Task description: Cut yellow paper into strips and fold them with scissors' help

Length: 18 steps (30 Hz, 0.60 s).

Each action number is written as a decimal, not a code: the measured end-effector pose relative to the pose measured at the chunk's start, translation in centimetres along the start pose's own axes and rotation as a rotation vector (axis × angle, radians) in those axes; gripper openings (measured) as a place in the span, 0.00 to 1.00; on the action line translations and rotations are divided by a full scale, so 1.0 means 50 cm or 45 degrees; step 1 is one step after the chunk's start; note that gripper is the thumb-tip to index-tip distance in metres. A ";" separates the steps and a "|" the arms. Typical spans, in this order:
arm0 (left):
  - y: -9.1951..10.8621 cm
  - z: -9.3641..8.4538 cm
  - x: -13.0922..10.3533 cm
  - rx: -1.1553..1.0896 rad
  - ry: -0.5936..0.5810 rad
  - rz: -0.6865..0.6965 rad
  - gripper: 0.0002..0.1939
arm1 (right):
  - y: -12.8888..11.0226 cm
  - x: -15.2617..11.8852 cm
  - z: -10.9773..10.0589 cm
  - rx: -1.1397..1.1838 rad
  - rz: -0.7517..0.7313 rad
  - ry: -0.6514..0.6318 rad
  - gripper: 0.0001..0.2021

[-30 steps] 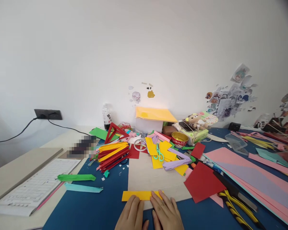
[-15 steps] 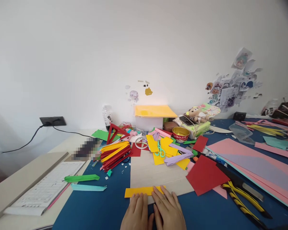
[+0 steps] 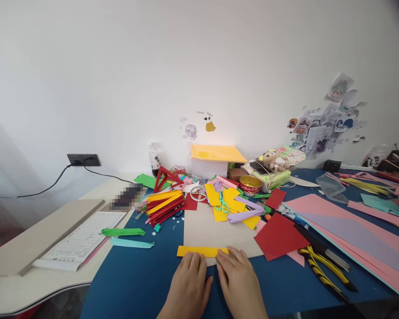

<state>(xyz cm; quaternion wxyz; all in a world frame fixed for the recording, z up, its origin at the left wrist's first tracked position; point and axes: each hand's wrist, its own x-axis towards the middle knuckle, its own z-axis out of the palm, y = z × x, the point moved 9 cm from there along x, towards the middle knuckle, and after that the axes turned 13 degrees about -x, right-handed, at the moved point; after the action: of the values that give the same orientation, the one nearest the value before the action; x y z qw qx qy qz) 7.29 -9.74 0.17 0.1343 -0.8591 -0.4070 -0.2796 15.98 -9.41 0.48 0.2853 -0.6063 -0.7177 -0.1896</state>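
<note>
A folded yellow paper strip lies crosswise on the pale board near the front of the blue table. My left hand presses its bent fingers, held close together, onto the strip's lower edge, with its thumb apart on the right. At the strip's right end, the bent fingers of my right hand hold the paper down. The fingertips cover parts of the lower edge. Green-handled scissors rest on yellow paper pieces behind the board's middle, beside a folded purple strip.
Bundled red and yellow strips lie at the back left, near a green strip and a light blue strip. Red paper, pliers and pink sheets lie to the right. A bottle stands behind.
My right hand has gone from fingers laid out over the strip to bent fingers at its right end. A gap has opened between the hands. The camera view has shifted slightly.
</note>
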 end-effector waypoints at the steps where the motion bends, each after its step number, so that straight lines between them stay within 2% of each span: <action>1: 0.000 -0.003 0.000 -0.014 -0.005 -0.002 0.12 | -0.002 0.003 -0.001 0.019 0.002 -0.010 0.15; 6: -0.007 -0.015 0.004 -0.066 -0.037 -0.043 0.12 | 0.001 0.007 -0.002 0.056 -0.005 -0.030 0.15; 9: -0.013 -0.011 0.022 -0.127 -0.117 -0.078 0.07 | -0.001 0.029 0.000 0.007 -0.032 -0.181 0.13; 13: -0.025 0.019 0.055 -0.141 -0.285 -0.093 0.10 | 0.000 0.077 0.011 -0.166 0.012 -0.382 0.13; 18: -0.058 0.060 0.085 -0.118 -0.401 -0.158 0.11 | 0.004 0.090 0.080 -0.274 0.144 -0.617 0.13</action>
<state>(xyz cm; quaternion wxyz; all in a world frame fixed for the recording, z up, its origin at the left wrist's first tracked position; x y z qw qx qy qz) 8.33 -3.88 0.26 0.0118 -0.8708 -0.4620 -0.1678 15.00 -3.47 0.27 0.0491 -0.6999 -0.7058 -0.0978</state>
